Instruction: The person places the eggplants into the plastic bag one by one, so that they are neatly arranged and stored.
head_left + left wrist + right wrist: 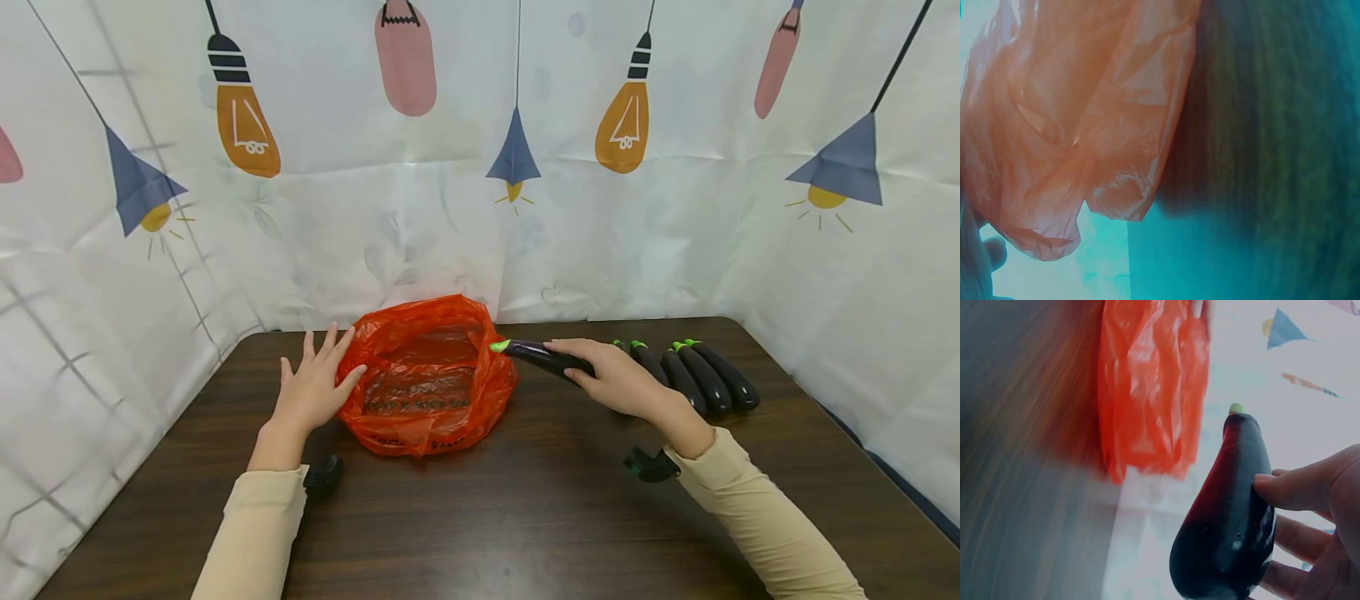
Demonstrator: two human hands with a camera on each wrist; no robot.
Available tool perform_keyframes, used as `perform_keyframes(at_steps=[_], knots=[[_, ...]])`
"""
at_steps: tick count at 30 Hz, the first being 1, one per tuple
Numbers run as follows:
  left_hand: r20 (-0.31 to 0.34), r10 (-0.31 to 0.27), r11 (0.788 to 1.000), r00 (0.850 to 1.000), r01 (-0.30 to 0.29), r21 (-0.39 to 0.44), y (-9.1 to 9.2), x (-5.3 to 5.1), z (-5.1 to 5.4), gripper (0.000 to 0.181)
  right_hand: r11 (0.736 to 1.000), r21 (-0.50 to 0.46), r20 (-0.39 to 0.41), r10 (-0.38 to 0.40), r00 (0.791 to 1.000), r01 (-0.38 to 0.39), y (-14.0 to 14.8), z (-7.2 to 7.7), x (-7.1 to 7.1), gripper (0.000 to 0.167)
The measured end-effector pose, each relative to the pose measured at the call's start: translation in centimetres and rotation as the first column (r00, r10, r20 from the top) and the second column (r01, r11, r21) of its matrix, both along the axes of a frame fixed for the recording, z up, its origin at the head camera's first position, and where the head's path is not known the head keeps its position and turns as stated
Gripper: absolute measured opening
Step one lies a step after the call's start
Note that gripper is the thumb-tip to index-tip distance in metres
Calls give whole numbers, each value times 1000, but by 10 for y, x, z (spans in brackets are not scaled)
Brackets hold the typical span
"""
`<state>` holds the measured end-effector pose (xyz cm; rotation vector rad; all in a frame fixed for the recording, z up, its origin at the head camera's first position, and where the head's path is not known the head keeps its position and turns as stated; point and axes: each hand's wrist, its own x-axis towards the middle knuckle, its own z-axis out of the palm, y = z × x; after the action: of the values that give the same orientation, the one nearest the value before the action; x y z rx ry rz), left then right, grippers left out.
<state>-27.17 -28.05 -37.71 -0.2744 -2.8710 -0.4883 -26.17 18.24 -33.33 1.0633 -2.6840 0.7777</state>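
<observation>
My right hand [626,375] grips a dark eggplant [1229,519] by its thick body, thumb on one side and fingers on the other. In the head view the green stem end of that eggplant points left, at the right rim of a red plastic bag [491,408]. The bag stands on the table with its mouth wide and facing up; printed letters show on it. At its left side my left hand [317,385] spreads its straight fingers, with the thumb against the rim. The left wrist view shows mostly the bag's wall [1116,112], and only a bit of the hand.
Several more eggplants [705,375] lie side by side at the back right of the dark wooden table [480,533], partly behind my right hand. A white curtain [330,225] printed with lamps hangs round the table's back and sides.
</observation>
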Motion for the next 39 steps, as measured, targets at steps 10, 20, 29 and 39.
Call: perform_keyframes(at_steps=[10,20,29,39], knots=[[4,3,1000,1000,-3,7,0,-1,-2,77,999,-1,21,40,999,-40,-25,-3,0,51],[-1,0,1000,1000,0,4,1,-1,-3,76,993,16,17,114,993,-114,-56,-8,0,48],[16,6,1000,1000,-6,-9,2,-1,0,75,983,50,-14,175,984,-175,-80,-8,0,48],[19,4,1000,1000,-4,-9,2,-2,0,74,972,70,-9,225,974,-224,-106,1,-3,47]])
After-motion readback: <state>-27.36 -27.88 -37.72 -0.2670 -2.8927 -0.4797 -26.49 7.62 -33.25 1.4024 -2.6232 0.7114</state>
